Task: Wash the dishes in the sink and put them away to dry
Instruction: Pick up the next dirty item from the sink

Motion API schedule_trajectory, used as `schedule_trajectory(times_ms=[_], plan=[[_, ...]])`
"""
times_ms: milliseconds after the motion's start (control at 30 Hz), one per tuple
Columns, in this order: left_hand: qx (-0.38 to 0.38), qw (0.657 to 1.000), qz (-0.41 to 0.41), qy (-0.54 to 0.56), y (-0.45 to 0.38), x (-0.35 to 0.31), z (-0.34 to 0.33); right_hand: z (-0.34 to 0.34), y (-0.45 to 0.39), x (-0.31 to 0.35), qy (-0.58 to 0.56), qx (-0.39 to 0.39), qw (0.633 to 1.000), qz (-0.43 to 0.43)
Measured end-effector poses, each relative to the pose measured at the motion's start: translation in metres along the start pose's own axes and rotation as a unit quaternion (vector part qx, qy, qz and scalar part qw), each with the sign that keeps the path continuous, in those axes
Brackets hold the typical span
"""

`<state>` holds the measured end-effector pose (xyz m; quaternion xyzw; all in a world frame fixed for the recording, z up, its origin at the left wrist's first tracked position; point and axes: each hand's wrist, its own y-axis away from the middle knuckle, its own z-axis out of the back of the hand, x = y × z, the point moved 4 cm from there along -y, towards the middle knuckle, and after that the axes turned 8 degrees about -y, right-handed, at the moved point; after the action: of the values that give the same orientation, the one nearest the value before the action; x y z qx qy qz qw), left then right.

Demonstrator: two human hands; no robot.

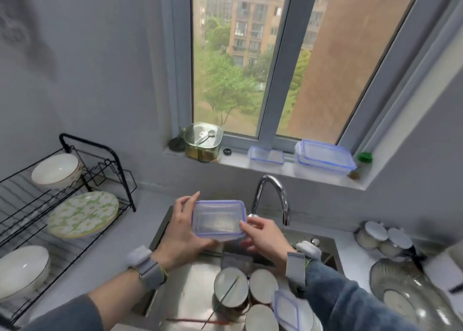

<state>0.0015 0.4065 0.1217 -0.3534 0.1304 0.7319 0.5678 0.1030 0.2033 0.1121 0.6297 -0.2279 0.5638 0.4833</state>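
A: Where is the container?

B: The clear plastic container (218,220) with the blue rim sits at the centre of the frame, held above the sink (190,280), just left of the faucet (271,198).

A: And the hands?

B: The left hand (181,230) grips its left side, fingers curled under and thumb over the top edge. The right hand (263,235) pinches its lower right corner with curled fingers.

A: What's in the sink?

B: Round bowls (231,288) lie at the bottom centre, chopsticks (225,295) across one, and another blue-rimmed lid (288,308) just right of them.

A: The rack?

B: The black wire rack (37,205) at left carries a white bowl (56,170) on top, a green flowered plate (84,214) below it, and a second white bowl (23,270) at the lower left.

A: The sill?

B: Two more blue-rimmed containers (323,156) stand on the windowsill (238,165) at upper right of centre.
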Motion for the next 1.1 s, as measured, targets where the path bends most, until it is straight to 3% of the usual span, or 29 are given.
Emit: schedule_trajectory(times_ms=[233, 433, 700, 933, 1100], plan=[[-0.053, 0.996, -0.043, 0.055, -0.105, -0.073, 0.02, 0.058, -0.018, 0.108, 0.051, -0.048, 0.993, 0.099], [-0.03, 0.998, -0.037, 0.05, -0.183, -0.112, 0.0, 0.096, -0.055, 0.139, 0.045, -0.1, 0.99, 0.085], [0.026, 0.998, 0.007, 0.048, -0.258, -0.125, -0.049, 0.136, -0.115, 0.147, 0.07, -0.121, 0.989, 0.047], [0.055, 0.997, 0.039, 0.022, -0.302, -0.107, -0.09, 0.168, -0.227, 0.093, 0.072, -0.118, 0.99, -0.01], [0.061, 0.997, 0.047, 0.023, -0.315, -0.1, -0.104, 0.156, -0.224, 0.108, 0.086, -0.135, 0.987, 0.0]])
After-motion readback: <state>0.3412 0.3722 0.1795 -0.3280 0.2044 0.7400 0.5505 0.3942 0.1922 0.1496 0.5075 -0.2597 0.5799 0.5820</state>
